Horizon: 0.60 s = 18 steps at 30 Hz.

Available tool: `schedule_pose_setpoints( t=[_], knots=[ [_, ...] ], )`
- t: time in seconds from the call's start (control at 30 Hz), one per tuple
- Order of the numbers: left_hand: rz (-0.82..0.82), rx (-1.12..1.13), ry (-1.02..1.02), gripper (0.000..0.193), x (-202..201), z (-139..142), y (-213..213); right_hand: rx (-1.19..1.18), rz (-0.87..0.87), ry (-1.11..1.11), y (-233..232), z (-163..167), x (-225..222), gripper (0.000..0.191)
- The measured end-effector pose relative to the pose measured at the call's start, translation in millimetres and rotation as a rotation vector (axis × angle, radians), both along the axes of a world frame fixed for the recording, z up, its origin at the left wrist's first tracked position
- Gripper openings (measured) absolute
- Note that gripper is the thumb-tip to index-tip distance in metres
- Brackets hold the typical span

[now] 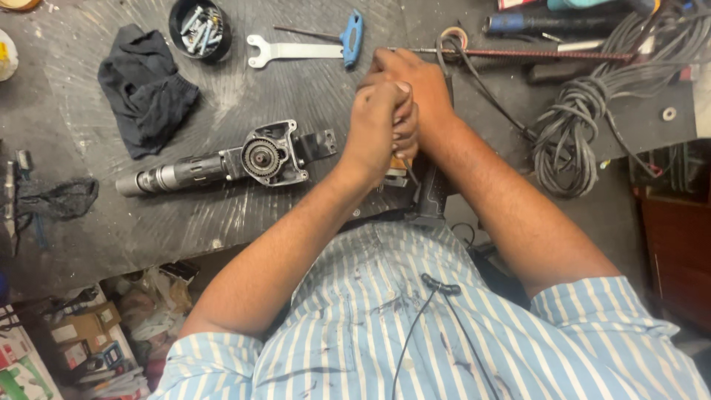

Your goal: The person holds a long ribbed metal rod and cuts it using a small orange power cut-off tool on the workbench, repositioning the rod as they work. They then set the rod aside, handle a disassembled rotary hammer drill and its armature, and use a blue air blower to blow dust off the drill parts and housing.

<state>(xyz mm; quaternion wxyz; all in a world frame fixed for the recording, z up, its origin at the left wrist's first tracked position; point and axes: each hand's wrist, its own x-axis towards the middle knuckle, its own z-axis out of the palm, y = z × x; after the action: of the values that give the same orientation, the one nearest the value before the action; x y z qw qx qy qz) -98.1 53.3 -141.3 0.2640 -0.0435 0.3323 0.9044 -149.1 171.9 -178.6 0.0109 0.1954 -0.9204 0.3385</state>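
Meanwhile, at a scarred workbench (222, 222), the left hand (378, 122) and right hand (415, 85) clamp together around a dark, corded power-tool body (432, 194) at the near edge, mostly hidden; it looks heavy, rigid, best gripped by its handle. Left lies an opened gear housing (270, 157).

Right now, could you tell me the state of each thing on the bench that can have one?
Left hand: closed around a part, what it grips is hidden.
Right hand: clasped against the left.
Power tool gear housing: lying on its side, opened, gear exposed.
Round black tub: uncovered, holding metal bits.
Dark cloth: crumpled.
Cable: loosely coiled.
Flat wrench: lying flat, untouched.
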Motion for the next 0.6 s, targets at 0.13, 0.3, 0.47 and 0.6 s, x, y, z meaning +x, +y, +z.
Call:
schedule_pose_setpoints(
  t=[0.13,0.3,0.47,0.6],
  knots=[
    [0.074,-0.157,0.408,0.041,9,25,-29,0.041,0.160,0.200,4,-1,1,0.025],
    [0.155,-0.965,0.875,0.042,-10,60,-85,0.133,0.062,0.169,-4,5,11,0.016],
    [0.533,-1.805,1.468,0.049,11,41,-73,0.102,0.046,0.136,-7,15,15,0.017],
    [0.199,-1.483,1.277,0.030,78,16,-68,0.100,0.039,0.097,-7,14,14,0.014]
  ],
)
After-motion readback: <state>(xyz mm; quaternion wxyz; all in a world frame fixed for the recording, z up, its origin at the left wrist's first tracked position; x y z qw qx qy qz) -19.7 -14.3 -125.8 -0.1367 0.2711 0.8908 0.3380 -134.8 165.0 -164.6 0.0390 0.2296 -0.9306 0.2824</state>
